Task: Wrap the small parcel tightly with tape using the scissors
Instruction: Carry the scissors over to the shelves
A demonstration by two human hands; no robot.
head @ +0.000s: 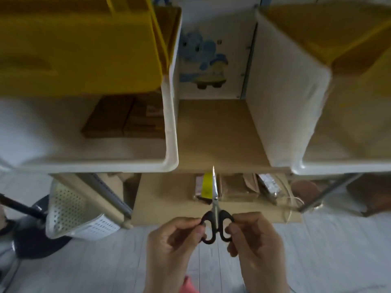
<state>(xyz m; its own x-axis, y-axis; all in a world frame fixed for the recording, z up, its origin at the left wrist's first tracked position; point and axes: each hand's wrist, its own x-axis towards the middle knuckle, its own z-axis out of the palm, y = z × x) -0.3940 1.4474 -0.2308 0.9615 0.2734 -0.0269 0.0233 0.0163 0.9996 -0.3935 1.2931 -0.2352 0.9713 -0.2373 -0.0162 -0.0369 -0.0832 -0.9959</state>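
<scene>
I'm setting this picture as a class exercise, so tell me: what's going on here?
A person holds a pair of black-handled scissors in both hands: the left hand pinches one handle loop, the right hand the other. The blades are closed and point away, toward a low cardboard shelf. A parcel with a yellow strip lies there, untouched.

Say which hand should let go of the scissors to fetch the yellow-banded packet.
Left, probably. The left hand and right hand each pinch one loop of the scissors; the yellow-banded packet lies just left of the blades, on the left hand's side.
</scene>
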